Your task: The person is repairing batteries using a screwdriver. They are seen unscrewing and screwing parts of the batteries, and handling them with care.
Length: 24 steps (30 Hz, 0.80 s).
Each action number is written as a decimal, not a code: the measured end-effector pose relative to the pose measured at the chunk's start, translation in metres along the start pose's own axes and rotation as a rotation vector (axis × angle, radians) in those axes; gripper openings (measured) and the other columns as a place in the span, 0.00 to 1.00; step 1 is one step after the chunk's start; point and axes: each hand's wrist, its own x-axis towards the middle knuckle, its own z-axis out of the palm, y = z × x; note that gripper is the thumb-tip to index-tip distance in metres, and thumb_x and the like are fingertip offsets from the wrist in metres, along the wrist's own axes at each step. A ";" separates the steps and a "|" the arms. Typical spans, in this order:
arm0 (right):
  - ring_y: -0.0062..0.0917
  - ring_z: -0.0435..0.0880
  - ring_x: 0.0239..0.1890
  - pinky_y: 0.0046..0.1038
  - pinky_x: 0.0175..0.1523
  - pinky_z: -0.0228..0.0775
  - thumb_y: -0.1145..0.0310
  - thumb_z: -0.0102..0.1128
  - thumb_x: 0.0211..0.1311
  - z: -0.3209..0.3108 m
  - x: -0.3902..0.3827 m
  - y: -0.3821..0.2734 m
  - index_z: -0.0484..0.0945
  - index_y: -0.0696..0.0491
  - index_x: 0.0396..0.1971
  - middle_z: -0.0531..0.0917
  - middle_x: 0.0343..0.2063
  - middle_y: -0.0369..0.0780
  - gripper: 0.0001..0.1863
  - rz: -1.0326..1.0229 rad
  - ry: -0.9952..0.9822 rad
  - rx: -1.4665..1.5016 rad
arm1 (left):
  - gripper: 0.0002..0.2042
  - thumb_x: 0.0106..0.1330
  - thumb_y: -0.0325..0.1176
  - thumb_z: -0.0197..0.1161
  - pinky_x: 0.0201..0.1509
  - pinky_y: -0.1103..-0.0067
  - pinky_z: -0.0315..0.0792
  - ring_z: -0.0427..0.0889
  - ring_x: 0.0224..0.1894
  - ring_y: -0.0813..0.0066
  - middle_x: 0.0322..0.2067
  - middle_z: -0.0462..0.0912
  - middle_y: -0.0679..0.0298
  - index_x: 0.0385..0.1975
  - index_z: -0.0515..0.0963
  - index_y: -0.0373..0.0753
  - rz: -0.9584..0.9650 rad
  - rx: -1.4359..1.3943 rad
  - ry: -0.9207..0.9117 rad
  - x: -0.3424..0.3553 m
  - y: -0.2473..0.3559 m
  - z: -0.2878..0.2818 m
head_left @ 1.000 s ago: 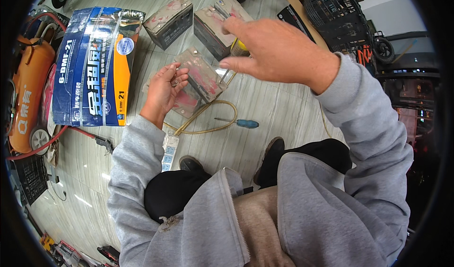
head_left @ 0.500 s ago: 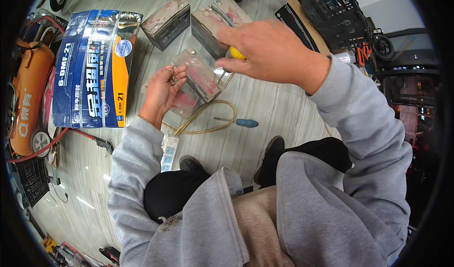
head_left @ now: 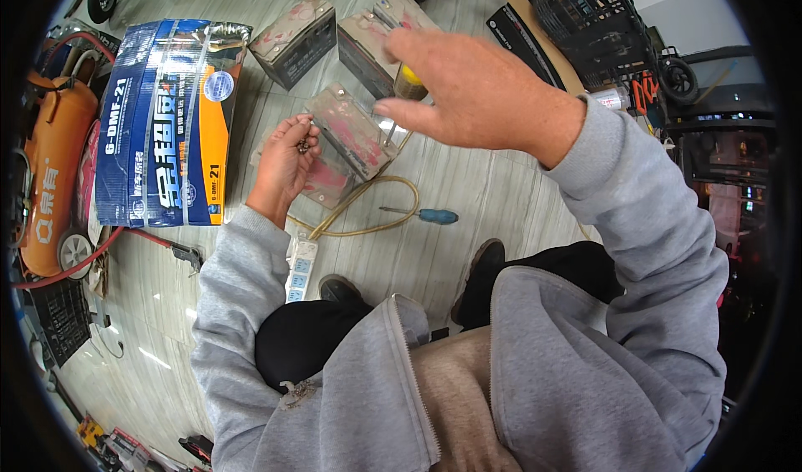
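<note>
As the gray jacket [head_left: 568, 347] fills the bottom of the frame, two dark shoes [head_left: 338, 288] poke out just above it. Up a bit, left of center, there's a power strip [head_left: 299, 271], and a blue screwdriver [head_left: 439, 215] lies on the floor [head_left: 401, 263], its blade across a loop of yellow cable [head_left: 401, 186]. Now the left hand [head_left: 282, 163], left of center: fingers curled in, small metal bits [head_left: 302, 146] held among them. And the right hand [head_left: 480, 92], above center, thumb and forefinger spread wide around a yellow driver [head_left: 409, 77]; can't tell whether the hidden fingers touch it! That driver's shaft points down at the right corner of the middle battery [head_left: 355, 129], smeared pink, upper center. A second battery [head_left: 326, 184] sits at its lower left, partly behind the left hand. Farther up, another battery [head_left: 292, 42], then a pair [head_left: 361, 42] side by side. Big blue box [head_left: 150, 129], upper left; orange tank [head_left: 58, 180], left edge; black basket [head_left: 585, 29], upper right.
</note>
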 end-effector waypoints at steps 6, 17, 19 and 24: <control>0.43 0.82 0.28 0.41 0.30 0.72 0.51 0.64 0.60 -0.003 -0.001 0.002 0.73 0.54 0.45 0.81 0.23 0.43 0.24 0.015 -0.053 -0.126 | 0.08 0.71 0.29 0.56 0.35 0.85 0.75 0.76 0.30 0.82 0.32 0.80 0.64 0.46 0.73 0.34 -0.022 0.041 0.007 -0.002 0.001 0.004; 0.40 0.80 0.30 0.38 0.33 0.71 0.54 0.67 0.57 -0.002 -0.012 0.008 0.72 0.52 0.42 0.78 0.26 0.40 0.21 0.085 -0.078 -0.121 | 0.08 0.74 0.32 0.55 0.35 0.85 0.75 0.75 0.30 0.83 0.33 0.80 0.66 0.46 0.73 0.36 -0.061 0.085 -0.042 -0.002 -0.002 0.006; 0.40 0.80 0.31 0.37 0.34 0.71 0.54 0.67 0.57 0.005 -0.012 0.008 0.72 0.53 0.40 0.78 0.27 0.41 0.21 -0.031 0.140 0.138 | 0.08 0.74 0.32 0.55 0.35 0.86 0.75 0.75 0.30 0.83 0.33 0.80 0.66 0.46 0.73 0.37 -0.064 0.094 -0.026 -0.003 -0.002 0.009; 0.43 0.79 0.34 0.39 0.37 0.71 0.57 0.68 0.56 0.016 -0.014 0.022 0.70 0.54 0.40 0.79 0.30 0.43 0.21 -0.068 0.106 0.244 | 0.08 0.74 0.32 0.55 0.36 0.87 0.74 0.75 0.31 0.84 0.34 0.81 0.66 0.46 0.74 0.36 -0.062 0.254 -0.033 0.001 0.011 0.024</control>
